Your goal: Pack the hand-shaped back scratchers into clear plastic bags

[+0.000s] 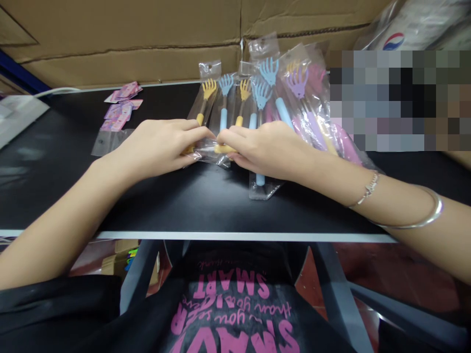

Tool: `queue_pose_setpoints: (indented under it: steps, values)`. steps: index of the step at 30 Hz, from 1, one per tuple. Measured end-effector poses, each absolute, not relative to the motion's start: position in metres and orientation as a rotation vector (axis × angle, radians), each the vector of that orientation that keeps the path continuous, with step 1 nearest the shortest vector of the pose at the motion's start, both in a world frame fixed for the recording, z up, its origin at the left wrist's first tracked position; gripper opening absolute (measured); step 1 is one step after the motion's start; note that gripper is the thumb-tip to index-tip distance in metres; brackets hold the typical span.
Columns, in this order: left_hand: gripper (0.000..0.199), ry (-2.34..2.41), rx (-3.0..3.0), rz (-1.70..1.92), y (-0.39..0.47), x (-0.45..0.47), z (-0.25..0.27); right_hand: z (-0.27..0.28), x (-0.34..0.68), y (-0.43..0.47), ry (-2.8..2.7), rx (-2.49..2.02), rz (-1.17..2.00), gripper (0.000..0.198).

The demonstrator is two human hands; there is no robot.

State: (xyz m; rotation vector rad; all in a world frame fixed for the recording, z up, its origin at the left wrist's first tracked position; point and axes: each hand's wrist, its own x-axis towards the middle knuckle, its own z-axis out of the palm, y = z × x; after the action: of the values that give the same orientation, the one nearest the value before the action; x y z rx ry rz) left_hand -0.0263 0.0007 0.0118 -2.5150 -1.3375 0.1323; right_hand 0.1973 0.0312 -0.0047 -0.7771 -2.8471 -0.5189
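Observation:
Bagged back scratchers lie side by side on the black table, claw heads toward the back. My left hand point(162, 147) is closed at the lower end of a yellow back scratcher point(209, 87) in a clear sleeve. With fingers and thumb pressed together, my right hand point(268, 147) grips the handle end of another yellow back scratcher point(245, 89). A blue back scratcher point(225, 84) lies between those two. Beneath and beyond my right hand are more bagged scratchers, among them a blue one point(270, 71) and a purple one point(299, 82). My fingers partly hide the handle ends.
Small pink printed cards point(119, 113) form a loose pile at the left, by a flat clear plastic bag point(106, 142). Brown cardboard point(128, 29) stands behind the black table point(158, 206). A white plastic item point(18, 115) lies at far left. Part of the right side is pixelated.

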Motion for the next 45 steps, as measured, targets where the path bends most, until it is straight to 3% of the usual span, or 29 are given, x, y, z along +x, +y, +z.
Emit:
queue_pose_setpoints:
  steps: [12,21,33,45]
  values:
    - [0.028,-1.391,-2.594,0.021,0.0021,-0.0281,0.0107,-0.0043,0.1968,0.0311,-2.863,-0.791,-0.535,0.043]
    - [0.030,-1.342,-2.540,0.190,-0.0007,-0.0247,0.0150,-0.0060,0.1978,0.0322,-2.837,-0.756,-0.546,0.043]
    - [0.029,-1.416,-2.557,0.098,0.0008,-0.0260,0.0117,-0.0054,0.1976,0.0316,-2.848,-0.774,-0.542,0.044]
    - [0.033,-1.350,-2.524,0.242,-0.0030,-0.0217,0.0195,-0.0038,0.1980,0.0312,-2.864,-0.781,-0.542,0.045]
